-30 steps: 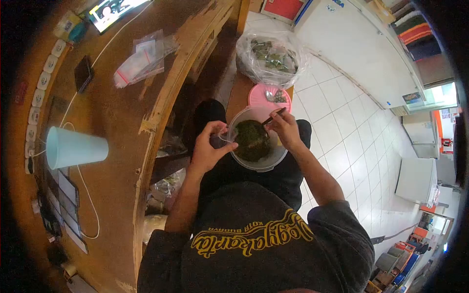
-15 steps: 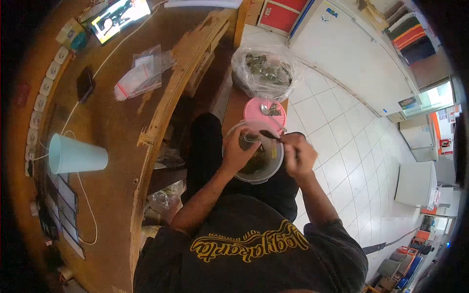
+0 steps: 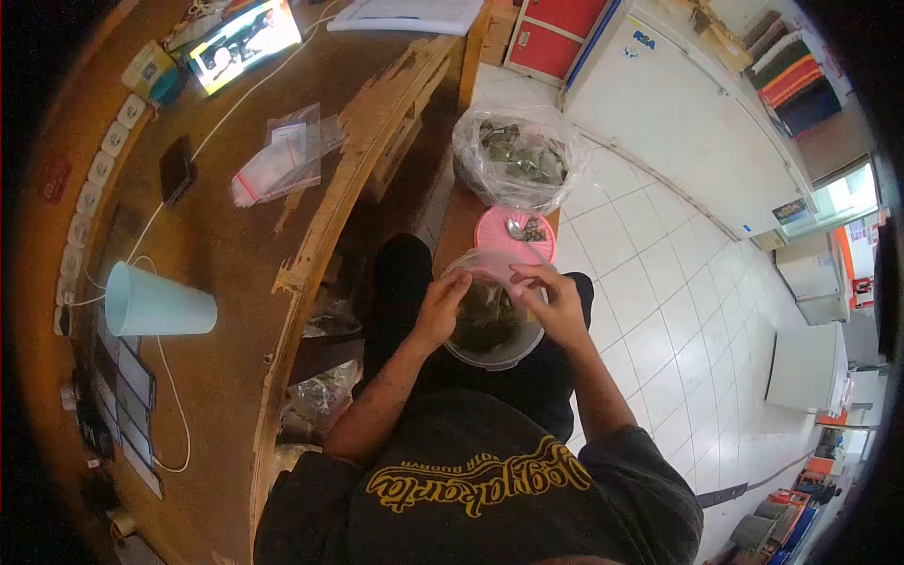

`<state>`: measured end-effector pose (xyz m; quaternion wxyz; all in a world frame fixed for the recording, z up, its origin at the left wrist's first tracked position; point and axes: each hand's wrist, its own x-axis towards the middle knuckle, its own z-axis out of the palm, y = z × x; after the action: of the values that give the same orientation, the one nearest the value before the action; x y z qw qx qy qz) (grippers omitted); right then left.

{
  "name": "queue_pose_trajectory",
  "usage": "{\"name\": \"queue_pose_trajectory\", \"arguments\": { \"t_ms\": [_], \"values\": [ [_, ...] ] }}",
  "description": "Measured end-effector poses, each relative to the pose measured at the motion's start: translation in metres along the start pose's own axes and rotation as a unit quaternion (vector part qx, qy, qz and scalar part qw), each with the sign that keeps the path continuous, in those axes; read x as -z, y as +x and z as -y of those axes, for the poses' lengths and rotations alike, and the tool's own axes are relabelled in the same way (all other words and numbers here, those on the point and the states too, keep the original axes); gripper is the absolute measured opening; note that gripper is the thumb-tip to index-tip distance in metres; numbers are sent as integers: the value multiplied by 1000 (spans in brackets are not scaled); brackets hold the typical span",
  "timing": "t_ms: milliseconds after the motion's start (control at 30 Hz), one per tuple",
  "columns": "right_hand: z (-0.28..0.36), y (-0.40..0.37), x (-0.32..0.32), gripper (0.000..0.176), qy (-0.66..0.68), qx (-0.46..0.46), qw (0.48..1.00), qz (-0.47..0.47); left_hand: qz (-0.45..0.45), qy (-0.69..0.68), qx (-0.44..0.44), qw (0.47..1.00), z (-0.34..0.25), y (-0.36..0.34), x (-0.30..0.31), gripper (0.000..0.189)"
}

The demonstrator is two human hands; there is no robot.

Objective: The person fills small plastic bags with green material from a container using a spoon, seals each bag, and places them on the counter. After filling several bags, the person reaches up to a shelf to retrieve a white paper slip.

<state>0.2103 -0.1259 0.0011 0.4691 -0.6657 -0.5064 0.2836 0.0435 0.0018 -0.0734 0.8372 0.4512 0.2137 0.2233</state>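
A round translucent tub (image 3: 513, 356) with dark green-brown contents sits between the knees. Over its far part, my left hand (image 3: 443, 308) is closed on the left side of a small clear plastic bag (image 3: 492, 267). Thumb and fingers of my right hand (image 3: 554, 303) pinch the same bag's right side. Just beyond the hands lies a pink ribbed lid (image 3: 490, 230), with a metal spoon (image 3: 514, 229) and small dark pieces on it. Behind the lid stands a large clear bag of green leaves (image 3: 523, 155).
On the wooden table (image 3: 235, 377) at left are a light-blue cup (image 3: 162, 299), flat plastic bags (image 3: 282, 165), a black phone (image 3: 176, 169), a lit screen (image 3: 245, 45) and a white cable. A white freezer (image 3: 687, 104) stands at the upper right.
The dark spoon-like utensil in my right hand is no longer visible there. My right hand has moved left and down to the small bag, whose top is now between both hands.
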Motion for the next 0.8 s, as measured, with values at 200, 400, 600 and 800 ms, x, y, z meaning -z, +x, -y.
{"name": "queue_pose_trajectory", "arguments": {
  "t_ms": [200, 400, 600, 800],
  "values": [
    [9, 9, 0, 21, 31, 27, 999, -36, 1, 143, -134, 981, -24, -5, -29, 29],
    [17, 6, -12, 10, 93, -11, 994, -62, -117, 164, -172, 964, -33, -15, -33, 17],
    [4, 5, -16, 11, 129, 59, 987, -72, -117, 129, -203, 964, -33, -14, -35, 12],
    [9, 12, -22, 13, 132, 67, 986, -73, -81, 165, -203, 962, -33, -13, -35, 10]
  ]
}}
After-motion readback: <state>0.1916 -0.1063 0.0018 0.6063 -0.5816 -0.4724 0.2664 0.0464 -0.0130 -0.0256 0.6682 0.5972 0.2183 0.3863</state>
